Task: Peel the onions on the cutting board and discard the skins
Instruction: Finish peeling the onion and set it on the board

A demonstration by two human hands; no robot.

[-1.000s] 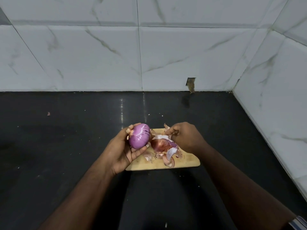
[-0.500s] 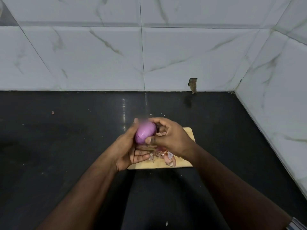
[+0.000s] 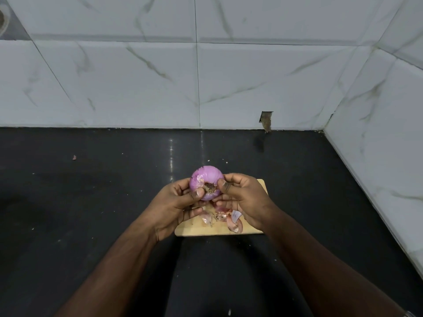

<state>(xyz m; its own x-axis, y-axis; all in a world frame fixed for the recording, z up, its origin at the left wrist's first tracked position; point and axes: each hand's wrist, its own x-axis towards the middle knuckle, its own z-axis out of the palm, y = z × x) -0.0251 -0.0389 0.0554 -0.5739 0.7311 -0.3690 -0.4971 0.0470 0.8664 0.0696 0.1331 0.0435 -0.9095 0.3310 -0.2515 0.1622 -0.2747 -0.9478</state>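
A peeled purple onion [image 3: 207,177] is held up above the wooden cutting board [image 3: 251,228], its brown root end facing me. My left hand [image 3: 176,202] grips it from the left with the thumb pressed beside the root. My right hand [image 3: 245,197] grips it from the right, thumb at the root's edge. Loose onion skins [image 3: 229,219] lie on the board under my hands. Part of the board is hidden by both hands.
The board lies on a black countertop [image 3: 91,202]. White marble-look tiled walls [image 3: 229,76] close off the back and the right side. A small skin scrap [image 3: 74,157] lies on the counter at the far left. A wall hole [image 3: 266,121] sits at the back.
My right hand left the skins on the board and joined my left hand on the onion. The onion was turned, so its root end now faces me.
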